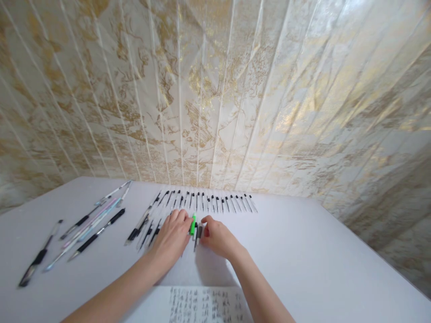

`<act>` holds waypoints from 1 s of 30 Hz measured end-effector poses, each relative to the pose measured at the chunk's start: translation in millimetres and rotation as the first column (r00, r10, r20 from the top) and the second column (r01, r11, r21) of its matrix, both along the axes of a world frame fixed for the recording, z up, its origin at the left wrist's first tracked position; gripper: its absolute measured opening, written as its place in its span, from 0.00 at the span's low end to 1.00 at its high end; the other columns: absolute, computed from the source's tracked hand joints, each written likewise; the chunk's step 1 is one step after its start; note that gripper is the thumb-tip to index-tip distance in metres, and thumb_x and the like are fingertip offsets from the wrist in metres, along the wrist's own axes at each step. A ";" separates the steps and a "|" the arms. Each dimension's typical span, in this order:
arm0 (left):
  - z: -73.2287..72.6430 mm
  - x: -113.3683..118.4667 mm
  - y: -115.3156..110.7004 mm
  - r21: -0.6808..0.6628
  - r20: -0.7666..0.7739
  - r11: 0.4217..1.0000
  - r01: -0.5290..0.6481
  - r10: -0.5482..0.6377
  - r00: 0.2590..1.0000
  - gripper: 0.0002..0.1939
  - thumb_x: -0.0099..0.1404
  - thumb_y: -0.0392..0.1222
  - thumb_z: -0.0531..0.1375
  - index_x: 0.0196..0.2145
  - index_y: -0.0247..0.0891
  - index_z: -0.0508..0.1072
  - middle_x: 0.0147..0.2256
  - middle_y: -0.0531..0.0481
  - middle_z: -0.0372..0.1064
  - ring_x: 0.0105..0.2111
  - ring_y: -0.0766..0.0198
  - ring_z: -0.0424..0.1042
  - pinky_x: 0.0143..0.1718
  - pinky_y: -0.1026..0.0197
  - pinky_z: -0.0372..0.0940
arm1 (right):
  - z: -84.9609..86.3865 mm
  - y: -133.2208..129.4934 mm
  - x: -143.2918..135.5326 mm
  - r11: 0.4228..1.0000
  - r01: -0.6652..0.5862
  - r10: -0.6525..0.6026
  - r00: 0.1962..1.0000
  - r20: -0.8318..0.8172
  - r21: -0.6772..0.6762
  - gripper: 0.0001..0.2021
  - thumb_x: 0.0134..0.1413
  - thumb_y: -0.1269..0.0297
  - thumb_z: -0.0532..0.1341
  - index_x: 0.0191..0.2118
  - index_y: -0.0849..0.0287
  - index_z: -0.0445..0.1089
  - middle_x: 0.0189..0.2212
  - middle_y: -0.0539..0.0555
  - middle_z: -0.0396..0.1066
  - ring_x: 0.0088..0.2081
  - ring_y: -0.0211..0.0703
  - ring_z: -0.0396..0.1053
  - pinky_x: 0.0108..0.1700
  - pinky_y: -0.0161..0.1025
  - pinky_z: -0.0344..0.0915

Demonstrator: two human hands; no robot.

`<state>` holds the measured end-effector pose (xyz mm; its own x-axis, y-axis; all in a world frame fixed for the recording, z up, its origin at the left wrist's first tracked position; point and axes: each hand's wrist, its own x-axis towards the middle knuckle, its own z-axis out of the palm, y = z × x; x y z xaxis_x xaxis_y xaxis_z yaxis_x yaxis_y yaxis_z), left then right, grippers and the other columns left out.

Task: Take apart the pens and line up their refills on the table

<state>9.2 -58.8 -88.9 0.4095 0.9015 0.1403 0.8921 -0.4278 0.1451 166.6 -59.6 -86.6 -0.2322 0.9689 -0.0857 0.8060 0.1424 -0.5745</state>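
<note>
A row of thin pen refills (212, 203) with black ends lies across the back of the white table. Nearer, my left hand (173, 233) is palm down over the right part of a second row of black and clear pens (145, 234), its fingertips beside a bright green pen piece (193, 224). My right hand (217, 235) has its fingers curled at a grey and black pen (198, 235), just right of the green piece. Whether the left fingers grip anything is hidden; the right thumb and index finger touch or hold the grey pen.
Several loose pens, black (97, 235), pink (89, 223) and pale blue, lie at the left of the table (303, 251). A sheet with handwriting (208, 305) lies at the front edge between my forearms. A white and gold patterned curtain (202, 98) hangs behind.
</note>
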 end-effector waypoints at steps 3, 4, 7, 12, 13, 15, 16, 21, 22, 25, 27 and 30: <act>0.1 1.3 0.4 -0.006 0.007 1.000 0.002 -0.002 1.000 0.15 0.58 0.30 0.53 0.41 0.40 0.71 0.41 0.45 0.63 0.44 0.54 0.60 0.43 0.55 0.57 | 1.5 -3.7 -2.3 1.000 -0.021 0.021 1.000 -0.014 -0.013 0.23 0.42 0.78 0.58 0.49 0.66 0.64 0.32 0.57 0.73 0.34 0.44 0.70 0.33 0.34 0.58; 0.2 1.6 0.0 -0.012 0.008 1.000 0.001 -0.001 1.000 0.15 0.58 0.30 0.53 0.42 0.39 0.71 0.42 0.45 0.63 0.44 0.54 0.60 0.43 0.55 0.57 | 1.8 -4.7 -3.2 1.000 -0.022 0.022 1.000 -0.019 -0.014 0.23 0.42 0.78 0.58 0.49 0.66 0.64 0.32 0.57 0.73 0.34 0.44 0.70 0.33 0.34 0.58; 0.9 1.8 -1.9 -0.021 0.015 1.000 -0.004 0.004 1.000 0.15 0.59 0.30 0.53 0.42 0.39 0.71 0.42 0.44 0.63 0.44 0.54 0.60 0.43 0.55 0.57 | 2.2 -6.6 -5.6 1.000 -0.026 0.025 0.999 -0.033 -0.016 0.23 0.42 0.80 0.57 0.49 0.67 0.64 0.34 0.58 0.73 0.35 0.44 0.70 0.34 0.34 0.59; 1.0 0.9 -3.5 -0.023 0.021 1.000 -0.007 0.008 1.000 0.16 0.59 0.30 0.52 0.44 0.39 0.70 0.42 0.44 0.63 0.44 0.54 0.60 0.44 0.55 0.57 | 1.3 -6.1 -5.0 1.000 -0.022 0.021 0.999 -0.048 -0.015 0.25 0.42 0.81 0.55 0.51 0.67 0.61 0.34 0.59 0.73 0.36 0.45 0.70 0.35 0.35 0.60; 0.6 0.9 -3.3 -0.028 0.022 1.000 -0.009 0.009 1.000 0.16 0.59 0.30 0.51 0.44 0.39 0.70 0.42 0.45 0.64 0.43 0.55 0.60 0.43 0.55 0.57 | 0.9 -5.7 -4.4 1.000 -0.019 0.018 0.999 -0.049 -0.013 0.25 0.42 0.81 0.55 0.51 0.68 0.61 0.34 0.59 0.73 0.36 0.45 0.70 0.35 0.35 0.60; -0.8 1.0 -2.8 -0.029 0.027 1.000 -0.008 0.008 1.000 0.17 0.59 0.30 0.51 0.44 0.39 0.70 0.42 0.44 0.64 0.43 0.55 0.60 0.43 0.55 0.57 | -0.1 -4.7 -3.3 1.000 -0.015 0.014 0.999 -0.052 -0.009 0.26 0.42 0.82 0.54 0.52 0.68 0.60 0.33 0.58 0.73 0.35 0.45 0.69 0.35 0.35 0.59; -1.7 1.1 -2.6 -0.022 0.031 1.000 -0.007 0.007 1.000 0.16 0.59 0.30 0.51 0.44 0.39 0.70 0.42 0.44 0.64 0.43 0.54 0.60 0.43 0.55 0.57 | -0.7 -4.3 -3.0 1.000 -0.014 0.013 0.998 -0.056 -0.008 0.26 0.42 0.82 0.54 0.52 0.67 0.60 0.32 0.58 0.72 0.35 0.45 0.69 0.35 0.35 0.59; -3.0 2.2 -5.5 -0.006 0.064 1.000 -0.015 0.015 0.998 0.16 0.58 0.30 0.53 0.43 0.40 0.70 0.41 0.45 0.64 0.43 0.54 0.61 0.43 0.54 0.58 | -2.2 -2.4 -2.3 1.000 -0.010 0.009 0.997 -0.080 -0.015 0.25 0.42 0.83 0.53 0.50 0.64 0.61 0.32 0.55 0.72 0.34 0.42 0.69 0.35 0.34 0.59; -2.0 2.4 -6.7 -0.006 0.079 1.000 -0.012 0.013 0.997 0.16 0.59 0.30 0.53 0.43 0.40 0.70 0.41 0.45 0.64 0.43 0.54 0.61 0.43 0.54 0.58 | -2.3 -2.0 -1.8 1.000 -0.010 0.009 0.996 -0.086 -0.016 0.25 0.42 0.83 0.53 0.50 0.64 0.61 0.32 0.55 0.72 0.34 0.42 0.69 0.36 0.34 0.59; 2.9 -0.9 -7.2 0.017 0.146 1.000 -0.005 0.002 0.989 0.15 0.60 0.31 0.51 0.45 0.38 0.69 0.42 0.44 0.65 0.43 0.53 0.61 0.44 0.54 0.58 | -2.1 -0.6 1.9 1.000 -0.009 0.007 0.995 -0.104 -0.019 0.25 0.43 0.83 0.53 0.51 0.65 0.60 0.32 0.55 0.71 0.34 0.41 0.68 0.36 0.34 0.59; 7.3 -10.5 -2.7 0.043 0.185 0.999 -0.026 0.017 0.983 0.13 0.61 0.32 0.50 0.42 0.36 0.68 0.42 0.43 0.66 0.43 0.53 0.62 0.45 0.53 0.58 | -1.3 0.4 6.3 1.000 -0.001 -0.002 0.994 -0.113 -0.024 0.24 0.44 0.82 0.53 0.51 0.64 0.59 0.33 0.54 0.71 0.33 0.40 0.68 0.36 0.34 0.59; 15.4 -43.1 11.6 0.052 0.222 0.990 -0.132 0.118 0.968 0.08 0.61 0.35 0.50 0.37 0.37 0.67 0.39 0.43 0.68 0.42 0.54 0.64 0.45 0.55 0.59 | 1.5 1.5 15.2 0.999 0.019 -0.022 0.993 -0.118 -0.033 0.21 0.47 0.79 0.53 0.50 0.62 0.60 0.34 0.54 0.70 0.32 0.40 0.66 0.35 0.35 0.59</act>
